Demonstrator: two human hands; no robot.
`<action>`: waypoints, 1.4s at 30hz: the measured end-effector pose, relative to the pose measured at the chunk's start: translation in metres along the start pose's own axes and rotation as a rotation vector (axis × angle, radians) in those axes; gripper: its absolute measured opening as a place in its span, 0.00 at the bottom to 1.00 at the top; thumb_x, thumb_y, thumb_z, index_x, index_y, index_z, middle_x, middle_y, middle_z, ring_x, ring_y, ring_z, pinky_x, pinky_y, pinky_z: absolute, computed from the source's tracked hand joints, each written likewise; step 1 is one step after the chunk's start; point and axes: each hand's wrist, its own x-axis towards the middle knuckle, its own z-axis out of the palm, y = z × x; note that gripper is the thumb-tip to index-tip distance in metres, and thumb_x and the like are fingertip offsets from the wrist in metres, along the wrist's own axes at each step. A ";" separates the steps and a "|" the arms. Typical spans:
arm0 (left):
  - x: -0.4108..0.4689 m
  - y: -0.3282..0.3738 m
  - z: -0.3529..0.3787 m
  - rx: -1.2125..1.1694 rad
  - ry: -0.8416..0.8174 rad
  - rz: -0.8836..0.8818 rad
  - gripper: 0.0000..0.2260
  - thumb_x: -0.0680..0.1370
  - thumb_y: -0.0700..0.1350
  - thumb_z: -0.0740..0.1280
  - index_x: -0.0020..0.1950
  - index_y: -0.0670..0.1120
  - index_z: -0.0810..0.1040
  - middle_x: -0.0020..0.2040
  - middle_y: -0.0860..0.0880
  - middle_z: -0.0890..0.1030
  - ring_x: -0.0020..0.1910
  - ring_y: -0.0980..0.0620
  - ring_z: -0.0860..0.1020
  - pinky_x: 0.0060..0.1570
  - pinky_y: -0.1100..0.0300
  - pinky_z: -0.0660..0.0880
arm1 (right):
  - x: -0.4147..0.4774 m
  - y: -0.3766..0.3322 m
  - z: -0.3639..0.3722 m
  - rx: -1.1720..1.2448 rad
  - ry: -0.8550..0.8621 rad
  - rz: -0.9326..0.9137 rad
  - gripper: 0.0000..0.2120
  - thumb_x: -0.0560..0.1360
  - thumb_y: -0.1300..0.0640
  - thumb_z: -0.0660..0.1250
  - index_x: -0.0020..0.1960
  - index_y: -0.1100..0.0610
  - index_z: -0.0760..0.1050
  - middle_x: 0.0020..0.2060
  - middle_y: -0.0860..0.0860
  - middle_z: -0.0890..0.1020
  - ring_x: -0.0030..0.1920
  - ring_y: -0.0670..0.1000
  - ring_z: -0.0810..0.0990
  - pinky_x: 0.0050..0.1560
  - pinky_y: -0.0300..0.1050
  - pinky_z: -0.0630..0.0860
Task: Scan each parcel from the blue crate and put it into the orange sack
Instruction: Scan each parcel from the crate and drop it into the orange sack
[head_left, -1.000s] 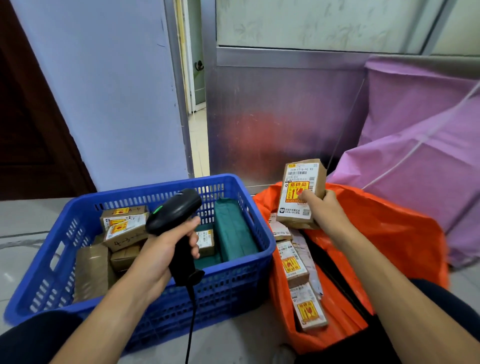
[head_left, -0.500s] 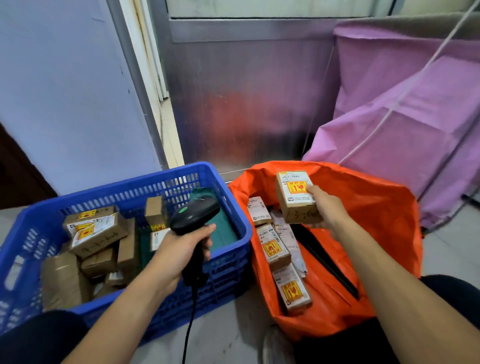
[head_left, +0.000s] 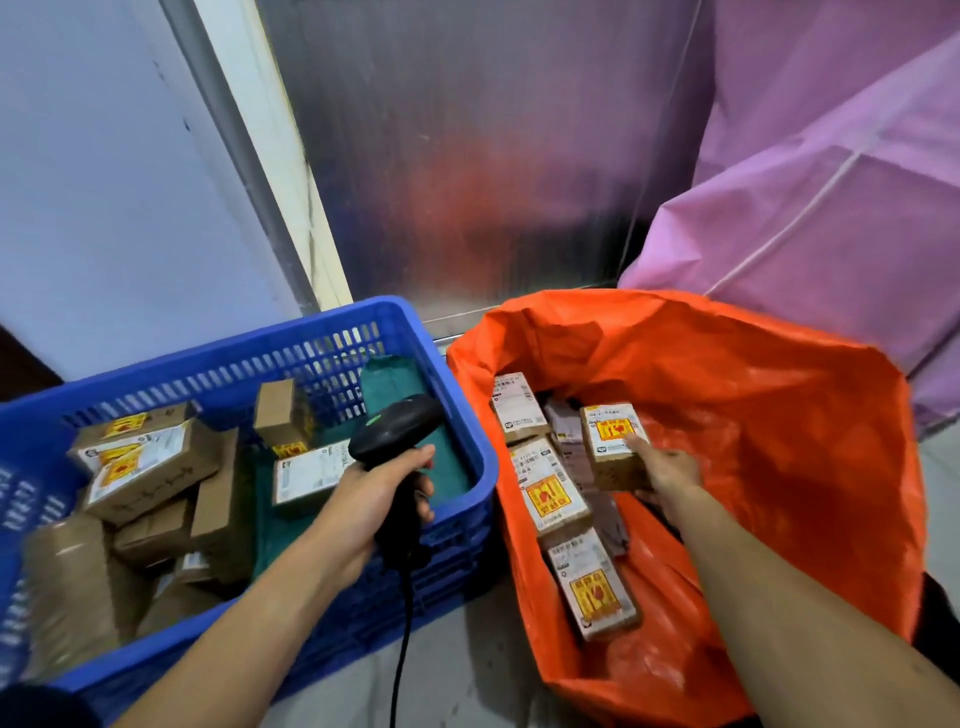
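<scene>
A courier sorting room: labelled cardboard parcels fill a blue crate, beside an orange sack, a barcode scanner and purple sacks

Right hand has dropped from above the orange sack down inside it, lowering its parcel onto the ones already there; label now faces up.
</scene>
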 end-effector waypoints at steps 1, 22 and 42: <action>0.003 0.000 0.001 0.027 -0.010 0.015 0.08 0.81 0.45 0.72 0.47 0.40 0.80 0.34 0.43 0.79 0.26 0.48 0.76 0.41 0.50 0.75 | 0.013 0.005 0.006 -0.024 -0.006 -0.012 0.15 0.72 0.48 0.79 0.41 0.56 0.76 0.49 0.61 0.85 0.49 0.62 0.85 0.54 0.63 0.82; 0.024 -0.013 0.011 0.052 -0.007 0.074 0.10 0.81 0.44 0.70 0.46 0.36 0.80 0.31 0.41 0.77 0.23 0.48 0.74 0.40 0.50 0.73 | 0.068 0.006 0.086 -0.413 0.012 0.004 0.15 0.80 0.60 0.62 0.63 0.65 0.79 0.59 0.64 0.82 0.54 0.62 0.82 0.53 0.53 0.79; 0.003 -0.006 0.018 0.013 0.128 0.095 0.08 0.79 0.40 0.72 0.41 0.41 0.79 0.31 0.45 0.78 0.25 0.48 0.74 0.32 0.55 0.73 | 0.013 -0.052 0.053 -0.495 -0.170 -0.059 0.14 0.82 0.59 0.58 0.63 0.63 0.74 0.47 0.59 0.83 0.37 0.57 0.82 0.36 0.46 0.75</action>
